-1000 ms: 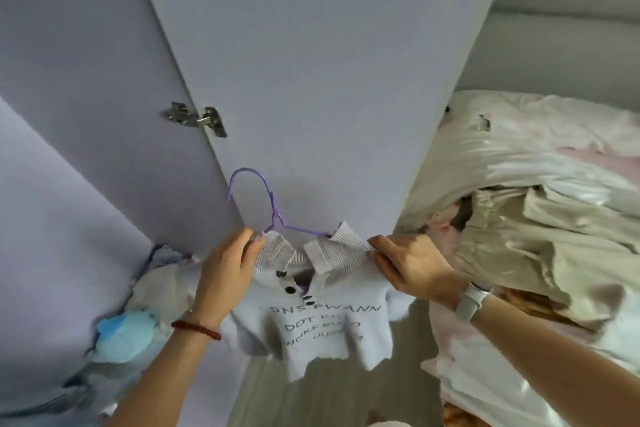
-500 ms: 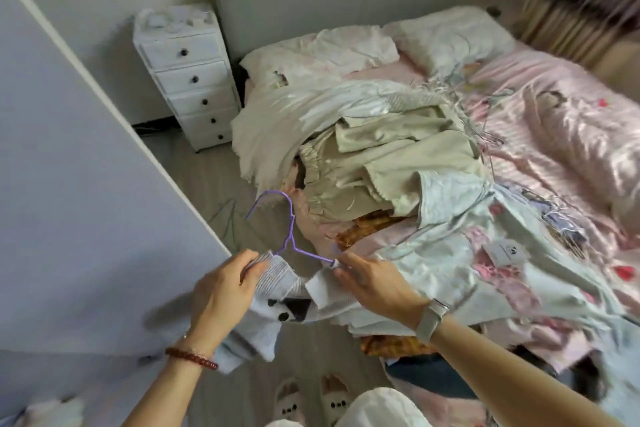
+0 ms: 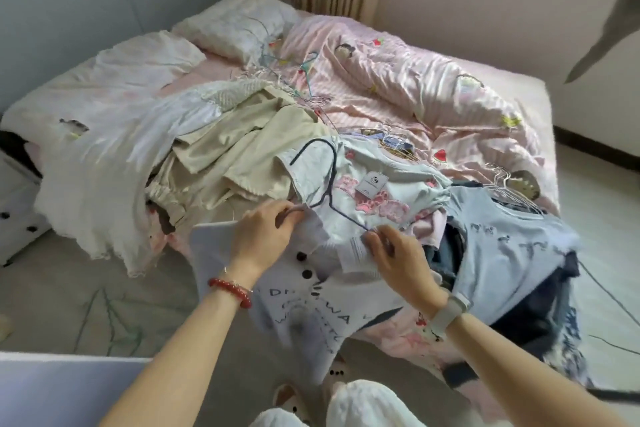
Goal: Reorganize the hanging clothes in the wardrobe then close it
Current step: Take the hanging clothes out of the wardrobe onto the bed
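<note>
A small pale knit shirt [image 3: 311, 308] with black buttons and dark lettering hangs on a thin dark hanger [image 3: 330, 184]. I hold it over the near edge of the bed. My left hand [image 3: 266, 236] pinches the hanger and collar at the left shoulder. My right hand [image 3: 398, 256] pinches the ribbed collar and the hanger's right end. A heap of clothes [image 3: 242, 156] lies on the bed just behind. The wardrobe's inside is out of view; a pale door edge [image 3: 62, 388] shows at the lower left.
The bed [image 3: 450, 80] carries a pink striped quilt, pillows and several loose wire hangers [image 3: 287, 69]. A light blue shirt [image 3: 502, 243] lies to the right of my hands. A white drawer unit [image 3: 17, 218] stands at the left. More hangers [image 3: 104, 322] lie on the floor.
I have turned from the wardrobe door to the bed, carrying the shirt on its hanger. Both hands kept their hold and now hang over the bed's clothes pile.
</note>
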A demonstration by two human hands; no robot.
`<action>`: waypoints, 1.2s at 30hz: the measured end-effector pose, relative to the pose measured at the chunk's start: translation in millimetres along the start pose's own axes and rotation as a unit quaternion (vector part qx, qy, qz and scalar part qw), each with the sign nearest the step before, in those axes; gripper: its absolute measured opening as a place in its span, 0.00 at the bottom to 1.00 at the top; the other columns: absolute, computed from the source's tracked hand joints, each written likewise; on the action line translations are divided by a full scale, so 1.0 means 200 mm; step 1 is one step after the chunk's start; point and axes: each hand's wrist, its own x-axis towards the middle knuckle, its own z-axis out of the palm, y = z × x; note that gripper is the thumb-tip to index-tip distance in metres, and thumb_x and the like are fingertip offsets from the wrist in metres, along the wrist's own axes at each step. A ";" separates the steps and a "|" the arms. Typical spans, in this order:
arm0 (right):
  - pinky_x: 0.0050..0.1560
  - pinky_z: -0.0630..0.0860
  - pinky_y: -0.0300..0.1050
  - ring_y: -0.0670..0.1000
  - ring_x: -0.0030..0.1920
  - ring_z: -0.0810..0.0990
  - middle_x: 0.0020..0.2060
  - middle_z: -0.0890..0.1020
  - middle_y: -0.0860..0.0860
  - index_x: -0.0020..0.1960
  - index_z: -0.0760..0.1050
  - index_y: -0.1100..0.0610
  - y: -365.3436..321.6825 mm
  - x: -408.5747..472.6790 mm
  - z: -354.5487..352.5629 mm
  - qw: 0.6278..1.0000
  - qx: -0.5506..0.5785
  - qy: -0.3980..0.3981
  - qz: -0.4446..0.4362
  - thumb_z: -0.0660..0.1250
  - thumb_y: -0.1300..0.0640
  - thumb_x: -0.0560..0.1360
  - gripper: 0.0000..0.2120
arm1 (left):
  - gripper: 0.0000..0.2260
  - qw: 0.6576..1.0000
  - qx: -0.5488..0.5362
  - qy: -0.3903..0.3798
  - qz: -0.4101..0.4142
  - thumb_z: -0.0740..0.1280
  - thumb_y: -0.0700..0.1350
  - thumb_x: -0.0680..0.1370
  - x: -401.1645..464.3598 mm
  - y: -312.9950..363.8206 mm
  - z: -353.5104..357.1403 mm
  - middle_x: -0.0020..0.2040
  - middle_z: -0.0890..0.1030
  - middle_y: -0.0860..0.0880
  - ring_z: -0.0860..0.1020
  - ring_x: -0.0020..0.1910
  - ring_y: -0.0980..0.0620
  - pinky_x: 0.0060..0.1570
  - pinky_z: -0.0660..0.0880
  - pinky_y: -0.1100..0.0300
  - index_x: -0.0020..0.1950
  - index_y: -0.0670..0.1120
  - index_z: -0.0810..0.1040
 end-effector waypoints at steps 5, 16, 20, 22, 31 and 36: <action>0.26 0.64 0.29 0.45 0.24 0.68 0.28 0.73 0.47 0.39 0.75 0.63 0.02 0.23 -0.26 0.985 -0.013 0.175 0.006 0.62 0.58 0.75 0.10 | 0.12 0.989 0.007 0.085 0.124 0.63 0.51 0.74 0.40 0.31 0.11 0.39 0.81 0.46 0.77 0.39 0.43 0.46 0.69 0.53 0.43 0.44 0.81; 0.33 0.59 0.40 0.49 0.27 0.66 0.28 0.72 0.51 0.38 0.73 0.62 0.48 0.92 -0.50 0.976 -0.009 0.203 0.080 0.63 0.60 0.76 0.10 | 0.26 0.995 0.052 -0.049 0.070 0.61 0.48 0.78 0.87 0.44 0.59 0.76 0.51 0.44 0.47 0.75 0.43 0.72 0.48 0.47 0.75 0.50 0.56; 0.36 0.66 0.47 0.59 0.36 0.74 0.34 0.77 0.59 0.42 0.73 0.65 0.91 1.21 -0.33 0.981 -0.017 0.131 0.144 0.61 0.57 0.77 0.11 | 0.26 0.971 0.119 -0.199 -0.056 0.56 0.51 0.80 0.96 0.27 0.90 0.77 0.44 0.49 0.42 0.75 0.48 0.72 0.44 0.47 0.76 0.54 0.50; 0.39 0.66 0.48 0.61 0.40 0.77 0.38 0.79 0.63 0.48 0.73 0.64 1.13 1.33 -0.22 0.980 -0.027 0.092 0.173 0.59 0.57 0.78 0.10 | 0.26 0.951 0.153 -0.247 -0.107 0.55 0.52 0.80 1.00 0.17 1.07 0.77 0.43 0.49 0.42 0.75 0.47 0.72 0.45 0.46 0.76 0.54 0.48; 0.64 0.65 0.59 0.62 0.68 0.64 0.65 0.70 0.61 0.68 0.64 0.61 1.90 1.49 0.07 0.960 -0.145 -0.139 0.195 0.52 0.58 0.78 0.20 | 0.26 0.864 0.189 -0.403 -0.235 0.53 0.54 0.81 0.96 -0.16 1.61 0.77 0.41 0.49 0.41 0.75 0.45 0.71 0.47 0.46 0.76 0.55 0.45; 0.72 0.53 0.52 0.57 0.72 0.57 0.73 0.59 0.57 0.73 0.55 0.59 1.99 1.47 0.12 0.938 -0.182 -0.235 0.180 0.50 0.53 0.78 0.25 | 0.25 0.860 0.177 -0.406 -0.255 0.53 0.54 0.81 1.03 -0.13 1.69 0.77 0.43 0.48 0.41 0.75 0.45 0.72 0.48 0.46 0.76 0.55 0.47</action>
